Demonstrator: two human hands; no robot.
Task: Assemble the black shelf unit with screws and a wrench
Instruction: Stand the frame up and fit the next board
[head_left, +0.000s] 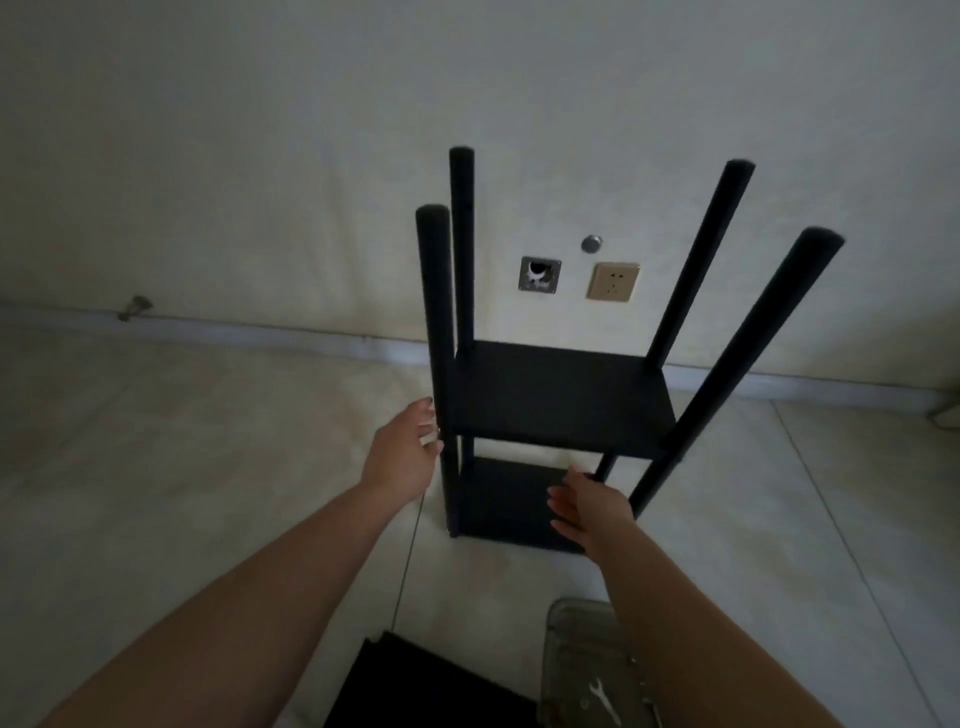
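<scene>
The black shelf unit (561, 395) stands upright on the tiled floor near the wall, with two shelf boards fitted between black posts that rise above the upper board. My left hand (408, 449) is beside the near left post, fingers straight and touching or almost touching it. My right hand (587, 506) hovers with spread fingers in front of the lower shelf, near the front right post. A loose black shelf board (415, 686) lies on the floor at the bottom edge. A small wrench (605, 701) lies in a clear plastic tray (566, 639).
The wall behind carries a beige power socket (613, 281), an open metal wall box (540, 274) and a round metal knob (591, 243). A grey baseboard (260, 332) runs along the floor. A small doorstop (136, 306) sits at the left.
</scene>
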